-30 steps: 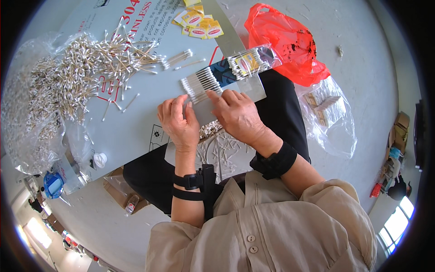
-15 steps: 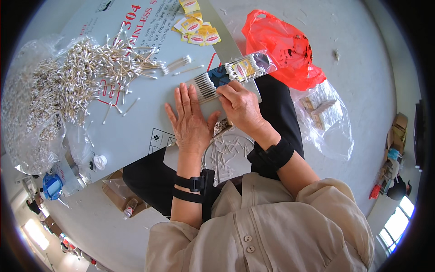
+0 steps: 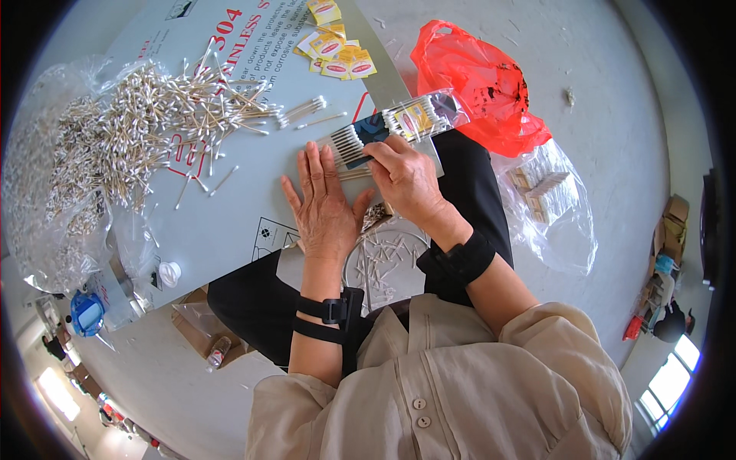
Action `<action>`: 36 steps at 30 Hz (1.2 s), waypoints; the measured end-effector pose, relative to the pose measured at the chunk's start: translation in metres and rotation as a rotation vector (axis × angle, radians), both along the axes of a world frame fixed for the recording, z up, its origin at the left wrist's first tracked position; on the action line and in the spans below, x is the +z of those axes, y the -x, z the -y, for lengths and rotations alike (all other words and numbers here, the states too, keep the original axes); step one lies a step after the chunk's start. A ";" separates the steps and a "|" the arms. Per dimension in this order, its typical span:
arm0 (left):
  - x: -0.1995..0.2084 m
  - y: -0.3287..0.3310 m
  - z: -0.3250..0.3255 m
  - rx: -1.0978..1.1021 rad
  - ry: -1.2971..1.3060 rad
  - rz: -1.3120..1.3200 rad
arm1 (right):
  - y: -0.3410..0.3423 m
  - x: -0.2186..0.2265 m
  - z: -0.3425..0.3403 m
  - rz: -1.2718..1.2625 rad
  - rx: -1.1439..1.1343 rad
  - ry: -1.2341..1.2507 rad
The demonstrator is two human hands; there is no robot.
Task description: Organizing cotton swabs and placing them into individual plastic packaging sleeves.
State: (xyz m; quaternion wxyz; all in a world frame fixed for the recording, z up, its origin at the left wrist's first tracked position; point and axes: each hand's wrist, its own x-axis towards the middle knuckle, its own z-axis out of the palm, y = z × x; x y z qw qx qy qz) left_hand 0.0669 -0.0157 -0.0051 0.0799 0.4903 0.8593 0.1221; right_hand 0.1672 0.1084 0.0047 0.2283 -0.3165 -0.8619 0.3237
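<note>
My left hand (image 3: 326, 203) lies flat on the grey tabletop with its fingers spread, the fingertips beside a neat row of cotton swabs (image 3: 347, 144). My right hand (image 3: 410, 180) is closed in a pinch at the near end of a dark blue strip (image 3: 372, 132) by that row; what its fingertips hold is hidden. Beyond the strip lies a clear plastic pack of cotton swabs (image 3: 420, 119) with a yellow label on it. A few swab sticks show between my two hands.
A big heap of loose cotton swabs (image 3: 115, 130) spills from a clear bag at left. Yellow-and-white cards (image 3: 337, 57) lie at the table's far edge. On the floor at right are a red plastic bag (image 3: 475, 92) and a clear bag of swab packs (image 3: 540, 184). Swabs fill a round container (image 3: 383, 257) below my hands.
My right fingertips have shifted slightly, and more of the dark blue strip shows beside the swab row. My left hand stays flat in nearly the same place.
</note>
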 end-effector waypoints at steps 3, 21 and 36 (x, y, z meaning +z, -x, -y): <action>0.001 0.000 0.000 0.003 -0.001 0.000 | -0.001 -0.003 -0.001 0.024 0.035 -0.035; 0.003 0.000 -0.001 0.017 -0.015 0.012 | 0.012 -0.004 -0.009 0.031 0.026 -0.045; 0.005 0.000 -0.002 0.025 -0.014 0.037 | 0.012 -0.004 -0.008 0.022 0.068 -0.095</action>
